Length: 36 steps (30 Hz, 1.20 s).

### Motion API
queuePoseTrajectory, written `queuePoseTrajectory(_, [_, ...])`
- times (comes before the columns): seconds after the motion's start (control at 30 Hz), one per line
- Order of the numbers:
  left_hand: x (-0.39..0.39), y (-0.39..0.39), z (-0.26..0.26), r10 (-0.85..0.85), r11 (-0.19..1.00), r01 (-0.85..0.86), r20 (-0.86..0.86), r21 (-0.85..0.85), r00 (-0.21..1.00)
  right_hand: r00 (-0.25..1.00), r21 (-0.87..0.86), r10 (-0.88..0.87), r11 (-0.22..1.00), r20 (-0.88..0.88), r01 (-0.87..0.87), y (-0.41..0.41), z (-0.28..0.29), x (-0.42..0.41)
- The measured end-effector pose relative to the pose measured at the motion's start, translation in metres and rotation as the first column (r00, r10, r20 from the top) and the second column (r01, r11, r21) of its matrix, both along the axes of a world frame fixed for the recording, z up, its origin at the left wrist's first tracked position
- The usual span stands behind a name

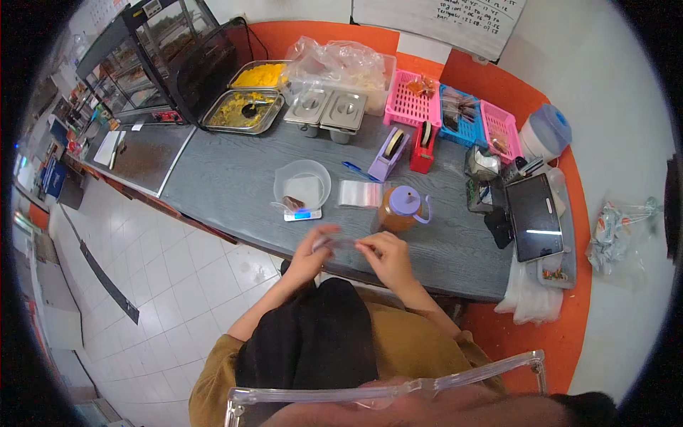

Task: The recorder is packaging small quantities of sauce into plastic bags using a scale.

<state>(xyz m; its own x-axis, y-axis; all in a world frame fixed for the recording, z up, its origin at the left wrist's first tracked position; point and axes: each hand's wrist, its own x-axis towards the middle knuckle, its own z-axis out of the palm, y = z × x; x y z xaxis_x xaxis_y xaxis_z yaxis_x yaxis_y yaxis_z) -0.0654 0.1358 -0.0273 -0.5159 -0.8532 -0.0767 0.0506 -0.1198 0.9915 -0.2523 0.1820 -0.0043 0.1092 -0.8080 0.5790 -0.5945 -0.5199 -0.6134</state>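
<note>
My left hand (315,250) and my right hand (388,257) are raised over the near edge of the grey counter (224,181), with a small, blurred, clear plastic bag (340,243) between them. The bag's right end is pinched by my right fingertips; my left fingers are curled at its other end. Just beyond stands a clear plastic bowl (302,186) on a small digital scale (302,215) with a lit display; a small brown packet lies in the bowl. To its right are a stack of small clear bags (360,193) and a squeeze bottle (401,208) of brown liquid with a purple lid.
A blue pen (358,171), a purple tape dispenser (388,156) and a red tape dispenser (422,152) lie beyond. Farther back are lidded steel containers (341,112), food trays (244,112) and a pink basket (413,101). A tablet (534,218) stands at right.
</note>
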Motion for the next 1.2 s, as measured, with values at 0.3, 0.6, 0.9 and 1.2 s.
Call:
queuePoseTrajectory(0.3, [-0.022,0.018,0.023,0.249,0.690,0.003,0.241,-0.724,0.938,0.932,0.368,-0.038,0.924,0.361,-0.104,0.008,-0.005,0.002])
queuePoseTrajectory(0.6, [-0.014,0.016,0.027,0.199,0.689,0.111,0.335,-0.716,0.921,0.957,0.382,0.115,0.899,0.268,-0.214,0.014,-0.002,0.007])
queuePoseTrajectory(0.9, [-0.012,0.017,0.037,0.223,0.596,0.251,0.458,-0.762,0.861,0.979,0.292,0.152,0.938,0.134,-0.185,0.020,0.002,0.009])
queuePoseTrajectory(1.2, [-0.016,0.019,0.032,0.217,0.619,0.178,0.384,-0.765,0.897,0.983,0.256,0.131,0.953,0.132,-0.161,0.022,0.007,0.008])
